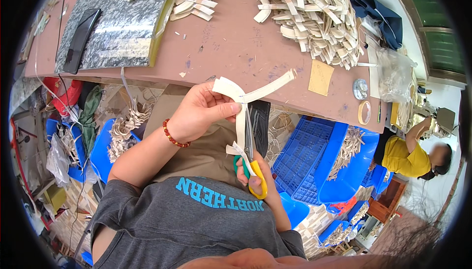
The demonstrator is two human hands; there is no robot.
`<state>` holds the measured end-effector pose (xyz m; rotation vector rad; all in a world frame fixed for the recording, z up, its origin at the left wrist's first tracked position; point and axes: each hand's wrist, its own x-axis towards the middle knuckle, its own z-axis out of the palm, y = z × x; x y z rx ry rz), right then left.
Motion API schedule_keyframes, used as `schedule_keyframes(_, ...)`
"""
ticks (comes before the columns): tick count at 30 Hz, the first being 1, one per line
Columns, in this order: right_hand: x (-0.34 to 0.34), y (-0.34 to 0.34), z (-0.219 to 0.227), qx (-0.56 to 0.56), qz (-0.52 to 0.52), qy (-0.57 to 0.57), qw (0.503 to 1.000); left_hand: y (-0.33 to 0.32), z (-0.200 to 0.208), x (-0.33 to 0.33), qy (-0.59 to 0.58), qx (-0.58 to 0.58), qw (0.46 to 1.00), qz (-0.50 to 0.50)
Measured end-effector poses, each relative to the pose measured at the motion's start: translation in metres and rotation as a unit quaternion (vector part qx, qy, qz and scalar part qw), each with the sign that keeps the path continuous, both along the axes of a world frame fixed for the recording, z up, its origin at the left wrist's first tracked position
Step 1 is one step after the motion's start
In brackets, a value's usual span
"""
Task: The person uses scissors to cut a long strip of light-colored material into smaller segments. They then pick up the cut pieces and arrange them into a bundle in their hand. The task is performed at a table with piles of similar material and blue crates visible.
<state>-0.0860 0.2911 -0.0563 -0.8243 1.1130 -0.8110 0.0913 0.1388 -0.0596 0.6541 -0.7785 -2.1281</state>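
Note:
My left hand [199,112] pinches a cream fabric strip piece [268,88] between thumb and fingers, in front of the table edge. One end of the piece reaches out to the right over the table, and another length hangs down toward my right hand. My right hand [268,173] is closed around scissors [259,180] with yellow and green handles. Their blades point up toward the table, right beside the hanging strip; whether they touch it I cannot tell. Part of my right hand is hidden behind the handles.
On the brown table [221,43] lie a big pile of cream strips [314,13], a dark phone [82,38] on a speckled board [118,28], and a tape roll [364,112]. Blue bins [354,180] stand to the right. A person in yellow [405,156] is at the far right.

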Motion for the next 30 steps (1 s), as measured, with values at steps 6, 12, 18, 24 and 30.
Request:
schedule_keyframes(6,-0.003,0.003,-0.007,0.008,-0.002,0.016,1.0,0.0,0.006,-0.001,-0.012,-0.008,1.0,0.009)
schedule_keyframes(12,-0.013,0.007,-0.012,-0.047,0.027,0.129,0.99,-0.007,0.026,0.006,-0.073,-0.029,0.994,-0.073)
schedule_keyframes(18,-0.02,0.003,-0.003,-0.031,0.039,0.196,0.979,-0.019,0.027,0.017,-0.102,-0.179,0.973,-0.105)
schedule_keyframes(24,-0.019,0.003,-0.003,-0.043,0.051,0.203,0.977,-0.022,0.015,0.02,-0.068,-0.286,0.953,-0.079)
schedule_keyframes(30,-0.014,-0.005,0.023,-0.091,0.066,0.369,0.922,-0.023,0.015,0.019,-0.047,-0.347,0.933,-0.085)
